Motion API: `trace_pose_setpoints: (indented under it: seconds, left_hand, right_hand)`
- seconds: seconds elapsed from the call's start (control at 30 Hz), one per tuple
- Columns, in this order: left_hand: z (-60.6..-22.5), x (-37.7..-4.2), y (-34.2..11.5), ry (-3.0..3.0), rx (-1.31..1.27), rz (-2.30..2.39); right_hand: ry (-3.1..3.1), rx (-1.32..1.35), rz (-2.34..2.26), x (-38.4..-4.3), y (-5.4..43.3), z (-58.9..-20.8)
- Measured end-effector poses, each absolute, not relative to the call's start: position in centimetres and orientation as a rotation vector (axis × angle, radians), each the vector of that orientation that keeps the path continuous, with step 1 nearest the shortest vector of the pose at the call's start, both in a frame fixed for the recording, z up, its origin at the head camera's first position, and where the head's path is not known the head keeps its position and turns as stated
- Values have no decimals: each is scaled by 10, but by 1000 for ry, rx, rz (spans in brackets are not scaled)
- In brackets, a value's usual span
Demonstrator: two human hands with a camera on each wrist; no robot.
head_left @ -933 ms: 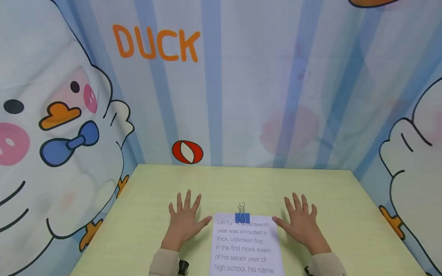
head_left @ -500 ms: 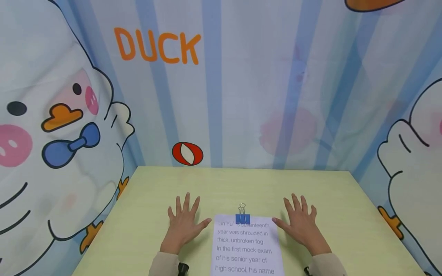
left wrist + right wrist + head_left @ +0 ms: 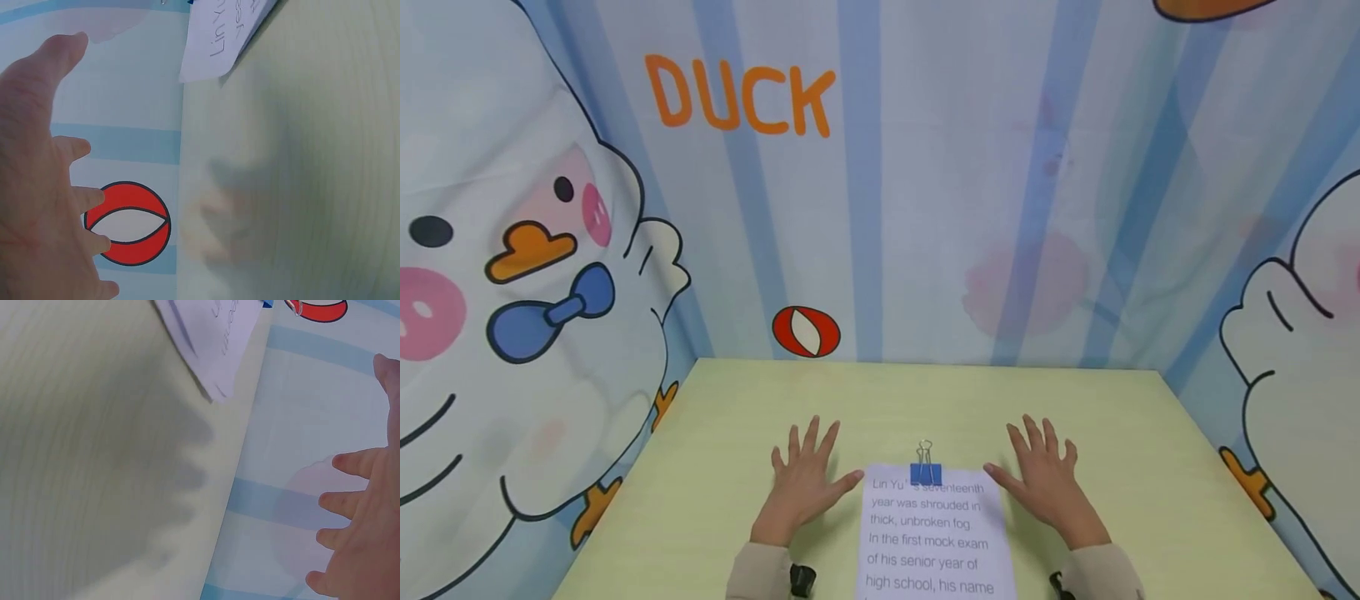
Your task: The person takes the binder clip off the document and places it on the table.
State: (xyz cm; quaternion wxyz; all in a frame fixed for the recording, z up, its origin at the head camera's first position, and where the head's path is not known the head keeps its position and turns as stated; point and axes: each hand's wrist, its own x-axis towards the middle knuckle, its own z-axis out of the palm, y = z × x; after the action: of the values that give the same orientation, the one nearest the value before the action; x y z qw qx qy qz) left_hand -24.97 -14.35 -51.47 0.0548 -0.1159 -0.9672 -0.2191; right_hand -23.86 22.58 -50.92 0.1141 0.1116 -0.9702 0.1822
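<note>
Since the earlier frame, the person's right hand (image 3: 1051,485) and, more slightly, the left hand (image 3: 801,492) have shifted inward toward the printed paper (image 3: 928,543), which lies between them on the surface (image 3: 730,408). Each grip is spread and holds nothing. The blue binder clip (image 3: 926,474) already sits at the paper's top edge; handling either appears yet to begin.

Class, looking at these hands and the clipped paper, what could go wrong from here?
Neither the left hand nor the right hand holds the paper, so it might slide if nudged. The blue clip sits mid-way along the top edge, so the unclipped top corners could bend if bumped.
</note>
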Motion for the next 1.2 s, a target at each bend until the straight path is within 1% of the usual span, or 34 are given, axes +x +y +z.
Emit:
trace_pose_setpoints:
  seconds: [0.3, 0.7, 1.2]
  left_hand:
    - [-515, -253, -129, -2925, -390, -720]
    - [-518, -255, -116, -2933, -419, -1038]
    - [-531, -261, -118, -2901, -464, -1212]
  right_hand:
    - [-2789, 316, 684, -247, 217, -508]
    - [-2724, 324, 898, -252, 203, -515]
    - [-2676, 311, 1046, -257, 181, -529]
